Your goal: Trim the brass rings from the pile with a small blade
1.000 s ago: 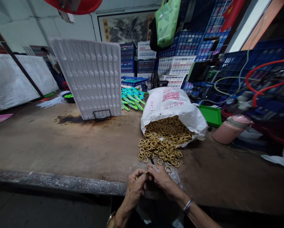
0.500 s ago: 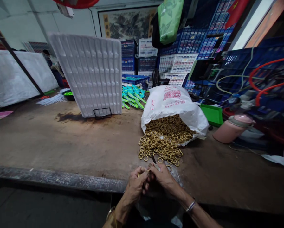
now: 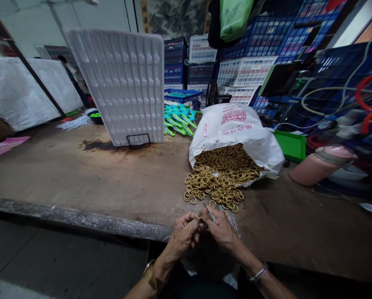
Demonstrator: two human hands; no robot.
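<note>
Close to the table's front edge, my left hand [image 3: 182, 234] is closed around a gold ring [image 3: 186, 223], part of which shows between the fingers. My right hand [image 3: 221, 230] grips a small knife [image 3: 210, 214] with a thin, dark, pointed blade angled up and away. Fingertips of both hands meet over the ring, and they hide most of it. Just beyond lies a loose pile of gold rings [image 3: 215, 189]. It spills from the mouth of a white woven sack [image 3: 232, 120] with red print, lying on its side.
A ribbed white plastic tray [image 3: 120, 91] stands upright in a black wire stand [image 3: 138, 141] on the brown table [image 3: 64, 174]. Green and blue plastic pieces [image 3: 179, 118] lie behind it. To the right are a green tray [image 3: 290, 145] and a pink bottle [image 3: 323, 165]. Stacked crates [image 3: 248, 70] fill the back.
The view has tipped down and shifted slightly left. Both hands stay together at the ring; the knife in my right hand has turned, showing more of its light side.
</note>
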